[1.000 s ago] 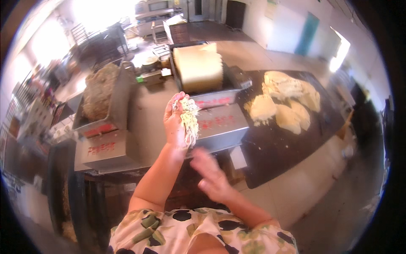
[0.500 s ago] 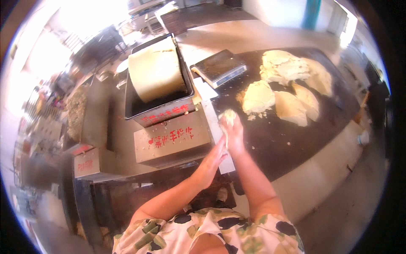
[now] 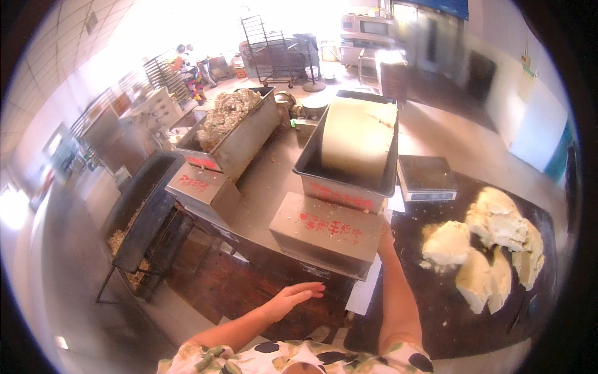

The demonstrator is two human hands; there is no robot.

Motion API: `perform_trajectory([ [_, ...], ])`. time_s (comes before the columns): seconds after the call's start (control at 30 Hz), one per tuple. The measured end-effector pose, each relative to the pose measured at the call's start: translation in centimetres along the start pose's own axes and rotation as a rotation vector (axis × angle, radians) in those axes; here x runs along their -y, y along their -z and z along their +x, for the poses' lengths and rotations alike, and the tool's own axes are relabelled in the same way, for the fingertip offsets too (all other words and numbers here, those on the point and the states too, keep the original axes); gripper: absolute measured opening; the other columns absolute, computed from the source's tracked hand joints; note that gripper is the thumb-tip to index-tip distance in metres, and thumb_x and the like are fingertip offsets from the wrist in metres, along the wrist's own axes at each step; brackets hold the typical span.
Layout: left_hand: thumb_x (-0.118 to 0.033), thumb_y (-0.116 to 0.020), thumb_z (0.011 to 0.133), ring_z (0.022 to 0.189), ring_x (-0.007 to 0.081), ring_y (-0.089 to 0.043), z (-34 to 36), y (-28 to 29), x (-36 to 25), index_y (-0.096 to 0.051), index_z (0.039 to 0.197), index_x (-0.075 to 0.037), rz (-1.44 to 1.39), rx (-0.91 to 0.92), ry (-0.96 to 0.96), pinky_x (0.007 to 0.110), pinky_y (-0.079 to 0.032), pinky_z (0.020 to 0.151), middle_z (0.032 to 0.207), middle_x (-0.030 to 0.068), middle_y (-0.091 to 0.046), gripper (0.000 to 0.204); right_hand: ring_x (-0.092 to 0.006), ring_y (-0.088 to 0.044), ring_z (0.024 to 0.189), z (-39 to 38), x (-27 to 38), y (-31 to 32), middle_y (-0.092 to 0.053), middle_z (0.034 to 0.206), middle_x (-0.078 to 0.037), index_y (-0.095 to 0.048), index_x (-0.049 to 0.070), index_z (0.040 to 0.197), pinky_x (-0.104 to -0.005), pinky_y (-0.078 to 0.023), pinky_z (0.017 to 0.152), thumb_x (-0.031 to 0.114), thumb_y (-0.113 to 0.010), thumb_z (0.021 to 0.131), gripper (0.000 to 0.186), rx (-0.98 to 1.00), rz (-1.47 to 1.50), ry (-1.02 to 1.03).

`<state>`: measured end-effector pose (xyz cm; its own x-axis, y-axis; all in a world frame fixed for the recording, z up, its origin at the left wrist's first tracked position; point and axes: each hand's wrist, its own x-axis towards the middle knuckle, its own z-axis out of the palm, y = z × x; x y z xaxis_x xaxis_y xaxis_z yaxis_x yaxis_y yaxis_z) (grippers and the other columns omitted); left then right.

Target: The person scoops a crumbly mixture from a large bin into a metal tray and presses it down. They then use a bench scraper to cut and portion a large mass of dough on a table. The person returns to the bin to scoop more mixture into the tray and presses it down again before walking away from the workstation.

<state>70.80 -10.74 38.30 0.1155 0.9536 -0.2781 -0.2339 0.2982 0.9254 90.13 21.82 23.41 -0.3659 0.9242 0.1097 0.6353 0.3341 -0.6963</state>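
Note:
My left hand (image 3: 300, 295) hovers over the front of the work surface with its fingers stretched out and nothing in it. My right hand (image 3: 387, 232) reaches forward beside the right end of a metal box (image 3: 327, 232) with red writing. Its fingers are mostly hidden there, and whether it holds anything does not show. Behind that box, a dark-lined metal hopper (image 3: 341, 193) carries a big pale-yellow block of dough (image 3: 358, 138). On the dark board to the right lie several lumps of the dough, among them a crumbly chunk (image 3: 447, 242) and a larger mound (image 3: 497, 217).
A flat scale (image 3: 427, 177) stands at the board's far left corner. Left of the hopper, a second metal hopper (image 3: 246, 142) is heaped with a chunky brown mix (image 3: 229, 117). A dark chute-like frame (image 3: 144, 206) stands farther left. Wheeled racks (image 3: 271, 53) and people are in the background.
My hands were together over the board's edge with a bit of dough; now they are apart, the left drawn back, the right by the box. The view has swung left and up.

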Motion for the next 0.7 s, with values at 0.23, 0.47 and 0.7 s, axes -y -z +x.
perform_trajectory([
  [0.23, -0.025, -0.055, 0.095, 0.122, 0.0224, -0.051, -1.8, -3.1, 5.7, -0.049, 0.136, -0.003, 0.05, -0.003, -0.053, 0.035, -0.036, 0.103, 0.136, 0.0095, -0.052, 0.047, -0.027, -0.041, 0.128, -0.9, -2.3, 3.3, -0.038, 0.145, -0.015, -0.047, 0.008, 0.136, -0.0383, -0.036, 0.104, 0.009, -0.053, 0.089, 0.048, -0.219, 0.713, -0.003],
  [0.47, -0.013, -0.049, 0.096, 0.134, 0.0219, -0.037, -1.8, -9.5, 14.4, -0.048, 0.135, -0.001, 0.11, -0.247, -0.39, 0.036, -0.025, 0.112, 0.144, 0.012, -0.043, 0.041, -0.023, -0.047, 0.116, -18.5, -2.9, 5.1, -0.055, 0.125, -0.005, -0.055, 0.017, 0.121, -0.0555, -0.023, 0.104, 0.04, -0.046, 0.093, 0.038, -0.409, 1.459, -0.722],
  [0.7, -0.024, -0.038, 0.098, 0.13, 0.0317, -0.041, 3.0, -25.2, 20.9, -0.05, 0.13, 0.0, 0.891, 0.091, -1.015, 0.043, -0.027, 0.109, 0.139, 0.0172, -0.047, 0.042, -0.024, -0.044, 0.124, -41.4, 1.8, 8.1, -0.048, 0.133, -0.01, -0.045, 0.006, 0.13, -0.0389, -0.036, 0.104, 0.04, -0.043, 0.099, 0.047, 0.02, 1.894, -0.473],
])
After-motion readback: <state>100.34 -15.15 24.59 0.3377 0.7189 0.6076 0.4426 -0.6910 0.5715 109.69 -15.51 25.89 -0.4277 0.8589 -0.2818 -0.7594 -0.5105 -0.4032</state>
